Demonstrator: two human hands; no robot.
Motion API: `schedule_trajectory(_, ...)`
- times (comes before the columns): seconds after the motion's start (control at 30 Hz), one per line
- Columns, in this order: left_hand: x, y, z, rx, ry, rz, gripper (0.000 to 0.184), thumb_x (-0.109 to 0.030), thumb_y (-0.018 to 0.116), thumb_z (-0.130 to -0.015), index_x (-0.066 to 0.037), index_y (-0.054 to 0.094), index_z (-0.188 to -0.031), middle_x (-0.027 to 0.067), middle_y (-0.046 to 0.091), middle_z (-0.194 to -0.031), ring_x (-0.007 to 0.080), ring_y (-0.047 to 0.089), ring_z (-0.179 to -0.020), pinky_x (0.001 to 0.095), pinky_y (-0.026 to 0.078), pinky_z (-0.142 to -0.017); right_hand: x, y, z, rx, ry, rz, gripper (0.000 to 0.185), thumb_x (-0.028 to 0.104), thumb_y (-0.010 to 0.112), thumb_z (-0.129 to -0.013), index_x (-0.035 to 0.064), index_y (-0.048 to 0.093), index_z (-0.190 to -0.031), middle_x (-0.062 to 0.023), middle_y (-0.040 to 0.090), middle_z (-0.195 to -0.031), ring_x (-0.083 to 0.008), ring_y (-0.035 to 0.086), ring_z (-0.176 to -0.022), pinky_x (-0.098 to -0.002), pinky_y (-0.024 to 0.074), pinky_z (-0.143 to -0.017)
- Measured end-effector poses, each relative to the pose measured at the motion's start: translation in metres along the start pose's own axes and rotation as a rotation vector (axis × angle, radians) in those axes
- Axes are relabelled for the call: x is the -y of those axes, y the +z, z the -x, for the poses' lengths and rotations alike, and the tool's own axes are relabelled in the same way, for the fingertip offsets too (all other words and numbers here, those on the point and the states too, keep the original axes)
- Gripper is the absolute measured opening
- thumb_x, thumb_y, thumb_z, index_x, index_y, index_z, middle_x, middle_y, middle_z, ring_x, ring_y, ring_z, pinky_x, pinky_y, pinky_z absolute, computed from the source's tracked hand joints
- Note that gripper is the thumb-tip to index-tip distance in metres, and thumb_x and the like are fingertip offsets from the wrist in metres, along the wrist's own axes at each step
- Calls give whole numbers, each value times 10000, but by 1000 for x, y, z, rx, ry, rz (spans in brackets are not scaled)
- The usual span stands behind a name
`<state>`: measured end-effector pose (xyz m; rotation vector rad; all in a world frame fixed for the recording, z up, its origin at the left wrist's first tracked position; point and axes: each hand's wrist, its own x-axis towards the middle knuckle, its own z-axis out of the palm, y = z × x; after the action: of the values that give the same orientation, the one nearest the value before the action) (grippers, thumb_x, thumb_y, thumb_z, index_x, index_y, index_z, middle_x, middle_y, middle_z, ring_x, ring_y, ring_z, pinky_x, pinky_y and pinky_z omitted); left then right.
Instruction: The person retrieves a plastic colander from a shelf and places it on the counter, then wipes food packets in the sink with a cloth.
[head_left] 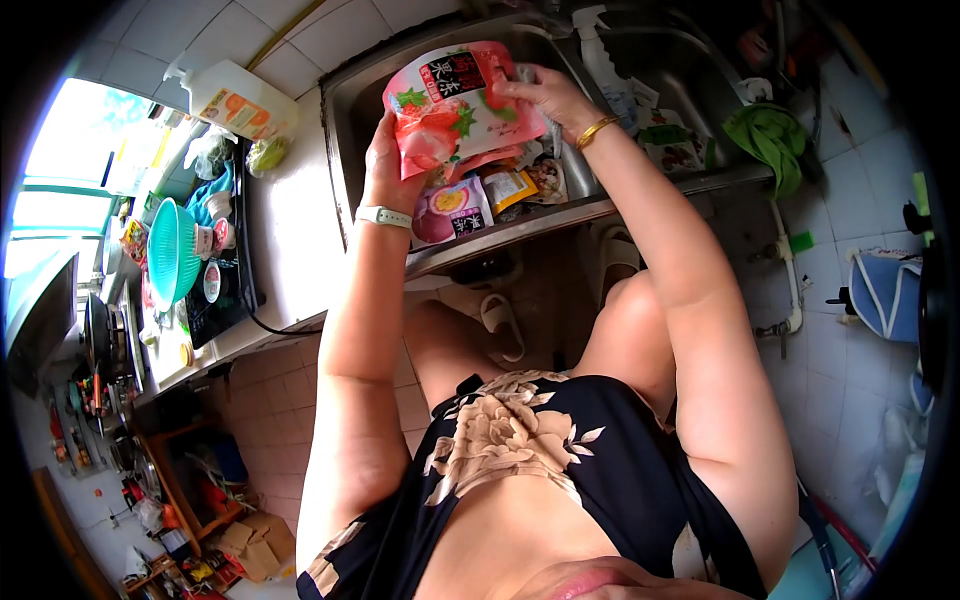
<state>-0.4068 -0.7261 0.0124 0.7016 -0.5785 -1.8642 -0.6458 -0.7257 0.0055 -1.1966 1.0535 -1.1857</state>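
A red and pink pouch with strawberry pictures is held up over the left sink basin. My left hand grips its lower left edge, the thumb on the front and the other fingers hidden behind. My right hand pinches the pouch at its right edge, and something greyish shows at those fingertips, too small to make out. Below the pouch, a purple packet and a yellow and black packet lie in the basin with other packets.
A spray bottle and more packets are in the right basin. A green cloth hangs over its right edge. On the left counter are a large jug and a turquoise basket. Blue fabric hangs at right.
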Motion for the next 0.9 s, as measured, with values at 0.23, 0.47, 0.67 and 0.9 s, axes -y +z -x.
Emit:
schedule_trajectory(0.23,7,-27,-9,174,-98,-166,479,-330,520,-961,-12,454,-1313,157,556,-1297,292,569,-1159,454,423,-1026,9,-19,-5,-127,-156,66,503,242,808,-765,54,593,-1179,-58,682,-1013,-119,660,-896,-263,531,-790)
schedule_trajectory(0.47,18,-1,-5,-14,250,-609,690,-232,757,-812,14,392,-1343,175,535,-1264,260,577,-1125,350,491,-937,17,-17,-1,-127,-177,97,416,211,796,-774,51,641,-1126,-50,688,-989,-107,646,-872,-273,530,-764)
schedule_trajectory(0.67,-11,28,-6,-21,908,-1431,855,-287,864,-660,15,430,-1331,212,551,-1265,298,552,-1157,364,437,-972,16,-8,-2,4,-350,490,334,202,766,-800,34,655,-1066,-38,693,-929,-86,624,-809,-254,506,-739)
schedule_trajectory(0.9,0,19,-20,256,335,-1279,297,-211,780,-776,8,675,-947,50,684,-781,71,594,-678,265,491,-635,6,-1,-5,82,-379,415,258,181,728,-833,33,667,-1035,-24,691,-898,-77,614,-812,-246,499,-751)
